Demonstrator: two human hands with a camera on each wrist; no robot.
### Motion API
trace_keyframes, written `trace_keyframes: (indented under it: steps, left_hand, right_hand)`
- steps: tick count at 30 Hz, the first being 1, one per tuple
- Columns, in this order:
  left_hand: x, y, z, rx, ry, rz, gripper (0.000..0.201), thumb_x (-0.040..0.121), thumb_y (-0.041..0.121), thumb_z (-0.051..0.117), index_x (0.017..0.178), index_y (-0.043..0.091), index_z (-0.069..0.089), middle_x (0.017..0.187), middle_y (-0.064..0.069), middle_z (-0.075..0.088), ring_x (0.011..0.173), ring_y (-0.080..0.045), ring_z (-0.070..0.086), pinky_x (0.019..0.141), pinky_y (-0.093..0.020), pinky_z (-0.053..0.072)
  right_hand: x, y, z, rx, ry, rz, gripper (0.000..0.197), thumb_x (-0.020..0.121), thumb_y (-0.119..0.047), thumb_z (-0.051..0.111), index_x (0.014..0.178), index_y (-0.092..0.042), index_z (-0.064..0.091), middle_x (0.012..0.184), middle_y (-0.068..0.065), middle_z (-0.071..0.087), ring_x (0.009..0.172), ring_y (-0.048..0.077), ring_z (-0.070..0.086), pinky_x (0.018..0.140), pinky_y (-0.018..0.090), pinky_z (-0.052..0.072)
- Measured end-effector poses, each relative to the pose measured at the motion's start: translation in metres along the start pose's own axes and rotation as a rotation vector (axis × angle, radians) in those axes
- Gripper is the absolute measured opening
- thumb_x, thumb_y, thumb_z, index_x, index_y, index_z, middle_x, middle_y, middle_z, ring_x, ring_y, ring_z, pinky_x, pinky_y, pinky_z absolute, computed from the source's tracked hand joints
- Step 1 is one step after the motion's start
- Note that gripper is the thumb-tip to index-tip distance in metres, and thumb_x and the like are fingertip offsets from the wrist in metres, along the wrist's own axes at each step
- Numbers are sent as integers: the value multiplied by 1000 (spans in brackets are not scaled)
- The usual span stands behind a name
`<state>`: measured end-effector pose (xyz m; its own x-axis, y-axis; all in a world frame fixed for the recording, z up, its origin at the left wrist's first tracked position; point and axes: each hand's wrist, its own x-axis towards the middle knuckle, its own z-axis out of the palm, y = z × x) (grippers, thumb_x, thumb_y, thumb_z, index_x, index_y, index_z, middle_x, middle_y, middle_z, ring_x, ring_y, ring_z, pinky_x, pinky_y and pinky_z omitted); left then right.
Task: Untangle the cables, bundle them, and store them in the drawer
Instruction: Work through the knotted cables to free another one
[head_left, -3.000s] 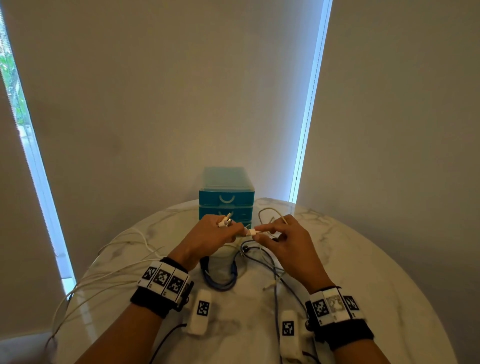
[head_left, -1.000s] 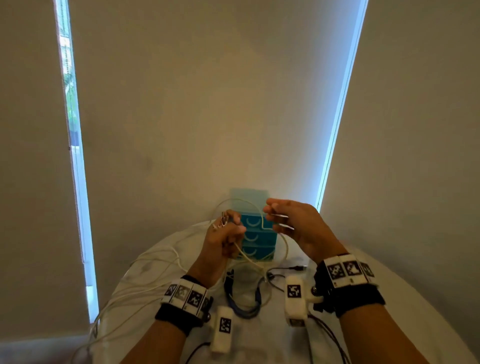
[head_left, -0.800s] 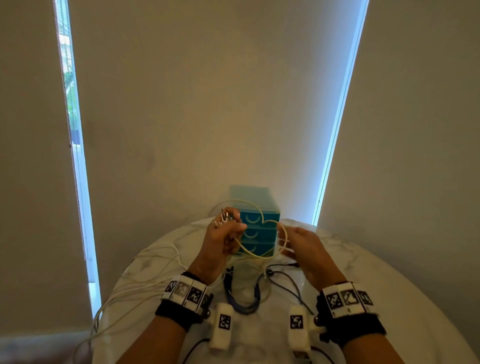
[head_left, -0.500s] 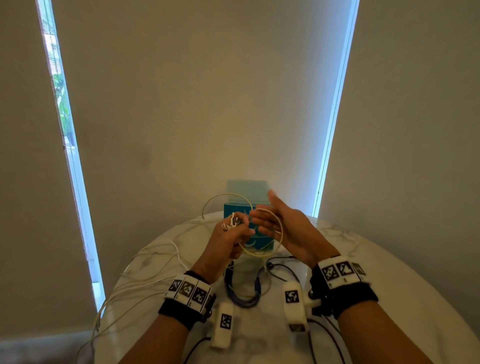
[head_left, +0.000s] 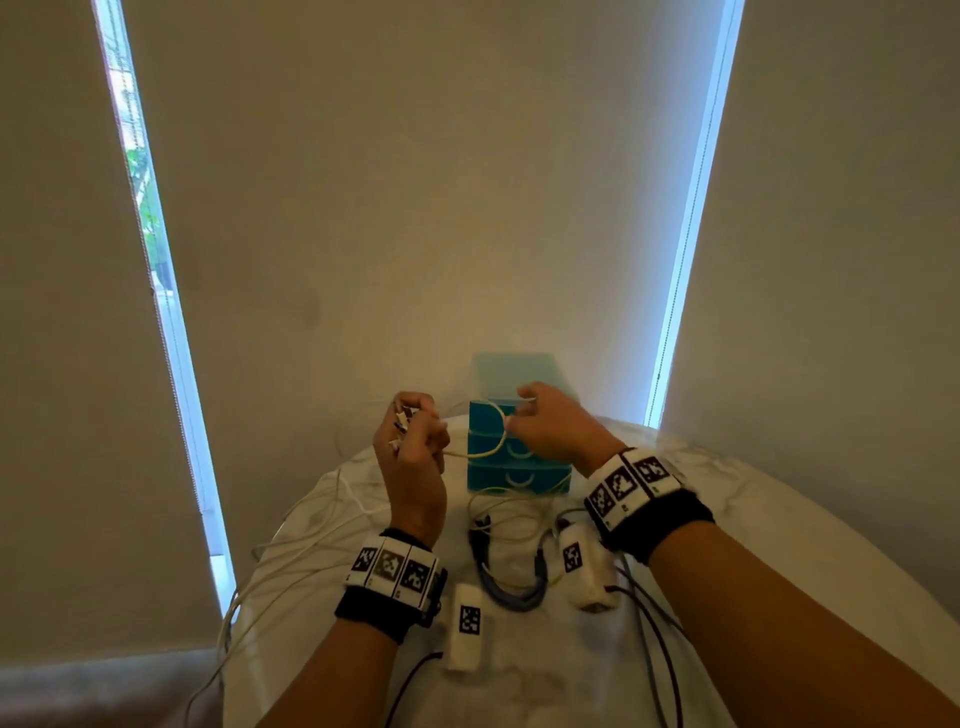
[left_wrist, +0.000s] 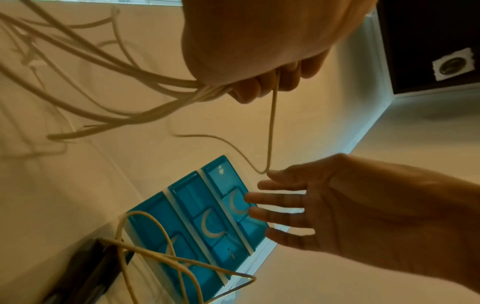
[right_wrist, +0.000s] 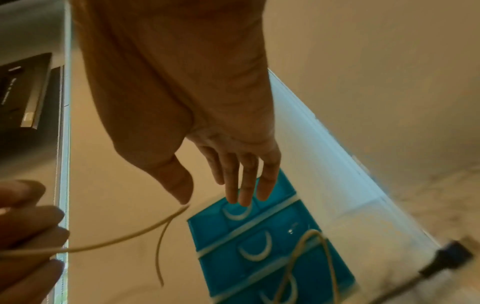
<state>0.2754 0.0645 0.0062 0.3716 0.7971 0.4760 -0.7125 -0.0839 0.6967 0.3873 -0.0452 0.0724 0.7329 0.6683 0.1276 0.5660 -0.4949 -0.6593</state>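
Head view: both hands raised above a round marble table (head_left: 779, 525), in front of a teal three-drawer unit (head_left: 519, 470) standing at 12 o'clock on the tabletop, all three drawers pushed in. The left hand (head_left: 413, 452) is fisted round a gathered bunch of cream cable (head_left: 470, 453) with connector ends sticking out above the knuckles; a strand runs from it toward 3 o'clock to the right hand (head_left: 553, 431). Left wrist view adds what the head view hides: the fist clamps several strands that fan out toward 9 o'clock, and one strand drops straight to the right hand's forefinger tip, where it bends sharply. Right wrist view shows the right hand's fingers (right_wrist: 244, 181) long and spread, thumb tip touching the bend in the cable; whether thumb and forefinger truly pinch it is hard to tell, since the contact point is blurred. How many strands sit inside the fist cannot be counted. More cream loops lie on the table at 9 o'clock and trail over its edge. A dark blue cable (head_left: 511, 592) lies curled at 6 o'clock from the drawers, between the wrists. White tagged camera pods hang under both wrists, the right one covering part of that dark cable. Window slits flank the beige blind behind.
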Motion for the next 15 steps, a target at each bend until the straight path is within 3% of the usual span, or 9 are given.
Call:
trace_keyframes:
  steps: [3, 6, 9, 12, 14, 15]
  left_hand:
    - [-2, -3, 4, 107, -44, 29, 25, 99, -7, 51, 82, 10, 57, 66, 3, 46, 57, -9, 41, 50, -15, 34]
    - [-4, -6, 8, 198, -103, 26, 14, 98, 9, 56, 87, 10, 63, 72, 1, 57, 67, -14, 51, 61, -25, 44]
    - [-10, -10, 13, 296, -181, 59, 12, 95, 19, 57, 92, 10, 65, 78, -3, 66, 70, -18, 60, 66, -41, 52]
    - [-13, -9, 14, 358, -240, 73, 14, 91, 31, 61, 93, 19, 66, 87, -16, 70, 82, -44, 67, 73, -62, 61]
    - [-13, -9, 15, 385, -253, 77, 11, 90, 28, 65, 97, 20, 68, 91, -14, 72, 88, -44, 69, 78, -63, 61]
    - [-12, -10, 15, 405, -254, 88, 6, 93, 22, 67, 99, 20, 68, 92, -8, 73, 87, -37, 71, 80, -56, 62]
  right_hand:
    - [-13, 37, 8, 155, 123, -9, 45, 101, -29, 71, 142, -16, 61, 136, 0, 66, 122, 21, 65, 99, 35, 56]
    - [-37, 55, 20, 347, 178, -89, 30, 103, -12, 68, 131, -22, 71, 128, -5, 72, 120, 15, 70, 104, 35, 58]
    - [-51, 60, 43, 338, -47, -153, 49, 102, 4, 58, 140, -24, 68, 140, -6, 70, 131, 8, 64, 119, 39, 49]
    - [-53, 61, 58, 274, -297, -184, 57, 99, 6, 55, 148, -20, 64, 147, -5, 67, 139, 11, 60, 122, 41, 45]
    - [-53, 61, 56, 316, -272, -168, 52, 100, 5, 57, 146, -17, 65, 145, -3, 68, 137, 12, 61, 120, 37, 47]
    - [-54, 60, 53, 359, -206, -150, 50, 101, 6, 58, 146, -16, 65, 143, -2, 69, 135, 12, 62, 119, 35, 48]
